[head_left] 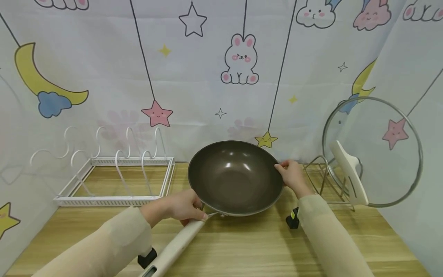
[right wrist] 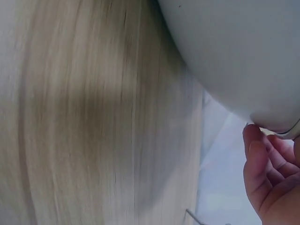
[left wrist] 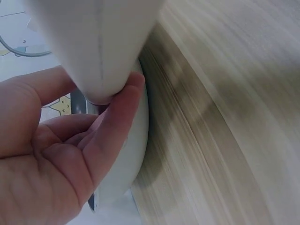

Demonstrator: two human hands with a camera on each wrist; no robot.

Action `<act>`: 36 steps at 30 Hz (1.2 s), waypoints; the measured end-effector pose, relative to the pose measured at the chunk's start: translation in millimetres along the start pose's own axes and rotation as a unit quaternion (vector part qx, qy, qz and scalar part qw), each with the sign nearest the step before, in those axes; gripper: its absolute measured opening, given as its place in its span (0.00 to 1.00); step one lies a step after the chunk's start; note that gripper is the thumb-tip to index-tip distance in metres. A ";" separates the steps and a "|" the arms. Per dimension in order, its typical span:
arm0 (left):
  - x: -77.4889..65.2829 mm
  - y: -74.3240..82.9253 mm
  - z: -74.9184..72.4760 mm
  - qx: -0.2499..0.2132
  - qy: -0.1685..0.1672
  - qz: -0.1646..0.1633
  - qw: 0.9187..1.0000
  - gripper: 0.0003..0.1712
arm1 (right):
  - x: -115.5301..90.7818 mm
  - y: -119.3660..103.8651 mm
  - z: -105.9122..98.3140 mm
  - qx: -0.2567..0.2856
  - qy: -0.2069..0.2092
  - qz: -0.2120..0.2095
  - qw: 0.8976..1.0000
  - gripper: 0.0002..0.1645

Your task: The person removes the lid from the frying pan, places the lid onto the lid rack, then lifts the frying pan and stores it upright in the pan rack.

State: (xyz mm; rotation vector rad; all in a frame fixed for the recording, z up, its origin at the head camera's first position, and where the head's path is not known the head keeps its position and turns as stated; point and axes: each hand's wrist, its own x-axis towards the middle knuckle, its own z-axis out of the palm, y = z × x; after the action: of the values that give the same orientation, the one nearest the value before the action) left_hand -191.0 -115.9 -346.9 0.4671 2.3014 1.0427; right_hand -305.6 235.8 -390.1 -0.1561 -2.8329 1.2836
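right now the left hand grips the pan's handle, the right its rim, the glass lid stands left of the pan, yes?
Not quite: the head view shows the glass lid standing right of the pan. The left hand grips its handle, the right hand its rim.

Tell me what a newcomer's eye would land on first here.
Probably the dark-lined pan at the centre, its pale handle gripped by the left hand, its right edge pinched by the right hand. After that, likely the big glass lid in the wire stand at right, then the white rack at left.
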 end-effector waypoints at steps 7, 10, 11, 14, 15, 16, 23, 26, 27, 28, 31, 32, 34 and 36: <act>1.4 0.6 4.9 -0.003 0.011 0.000 1.000 0.12 | -11.2 -1.5 -0.6 -0.009 0.001 -0.014 1.000 0.25; 1.2 1.4 7.7 0.005 0.019 -0.001 1.000 0.12 | -18.2 -2.3 -0.6 0.003 -0.010 -0.015 1.000 0.26; 1.1 1.5 8.5 0.010 0.021 0.000 1.000 0.13 | -20.7 -2.7 -0.6 0.005 -0.011 -0.017 1.000 0.27; 0.8 1.1 10.6 0.012 0.027 0.003 1.000 0.13 | -27.6 -2.6 -0.8 0.001 -0.007 -0.024 1.000 0.28; 0.6 0.7 11.4 0.010 0.027 0.005 1.000 0.13 | -29.5 -2.6 -0.7 -0.003 -0.004 -0.029 1.000 0.28; 0.6 0.1 12.1 0.006 0.028 0.006 1.000 0.13 | -31.2 -2.3 -0.8 -0.008 -0.001 -0.032 0.999 0.28; 0.7 -1.4 17.6 -0.026 0.032 0.012 0.999 0.13 | -35.0 1.3 2.4 -0.055 0.038 -0.060 0.996 0.26; -0.2 -0.2 20.8 -0.036 0.031 0.020 0.999 0.14 | -32.7 2.6 5.7 -0.079 0.066 -0.080 0.991 0.25; -0.4 0.3 21.9 -0.040 0.031 0.023 0.998 0.14 | -31.6 2.9 6.8 -0.086 0.075 -0.087 0.990 0.24; -0.4 0.3 23.0 -0.043 0.031 0.027 0.998 0.14 | -30.4 3.0 7.9 -0.090 0.084 -0.094 0.988 0.24; -1.0 -0.7 25.9 -0.057 0.036 0.036 0.997 0.14 | -27.3 2.5 10.2 -0.096 0.098 -0.104 0.985 0.23; -1.0 -1.3 26.7 -0.063 0.038 0.038 0.997 0.14 | -26.6 2.1 10.8 -0.097 0.099 -0.107 0.985 0.23; -1.2 -2.9 28.3 -0.075 0.042 0.042 0.995 0.13 | -24.7 1.3 11.8 -0.096 0.099 -0.109 0.984 0.23; -1.3 -4.5 29.6 -0.085 0.046 0.043 0.994 0.13 | -23.4 0.2 12.6 -0.094 0.093 -0.109 0.985 0.23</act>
State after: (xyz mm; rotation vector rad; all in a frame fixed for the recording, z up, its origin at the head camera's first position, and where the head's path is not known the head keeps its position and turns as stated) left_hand -172.0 -102.5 -365.8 0.4616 2.2639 1.3166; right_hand -283.2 224.1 -398.2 0.0289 -2.7152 0.9102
